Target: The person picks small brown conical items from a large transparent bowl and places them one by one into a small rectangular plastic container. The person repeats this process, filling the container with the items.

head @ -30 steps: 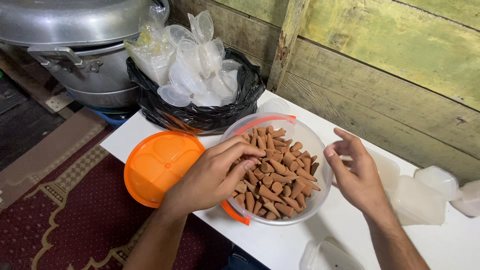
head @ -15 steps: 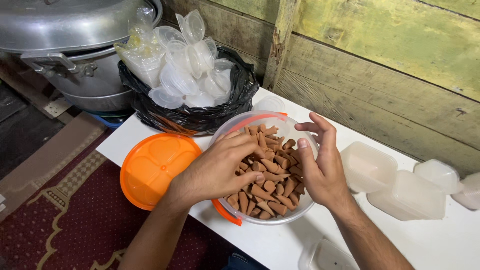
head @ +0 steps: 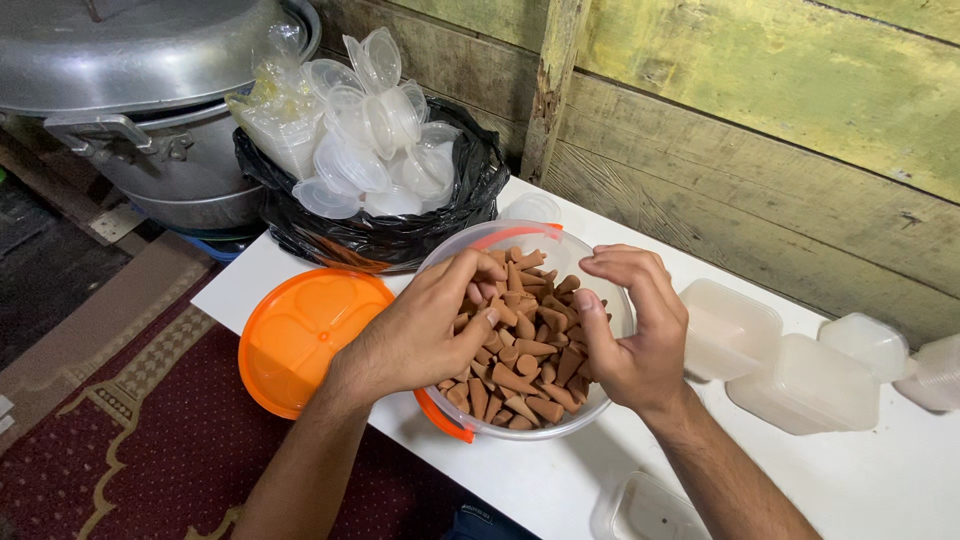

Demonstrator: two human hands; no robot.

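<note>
A clear plastic bowl [head: 452,258] with an orange handle stands on the white table [head: 900,480], filled with several small brown cones [head: 520,375]. My left hand [head: 425,335] reaches in from the left, its fingers curled around some cones near the top of the heap. My right hand [head: 635,335] is cupped over the right side of the bowl, fingers bent down into the cones and thumb resting on them. The two hands face each other across the heap, a short gap apart.
A round orange lid [head: 305,340] lies left of the bowl. Behind it a black bag [head: 300,215] holds several clear small cups. A big metal pot [head: 130,90] stands far left. Translucent lidded boxes [head: 800,385] sit at right, another box [head: 640,510] near the front edge. A wooden wall runs behind.
My right hand has come in from the right side and closed down onto the cones. My left hand has shifted slightly further into the bowl.
</note>
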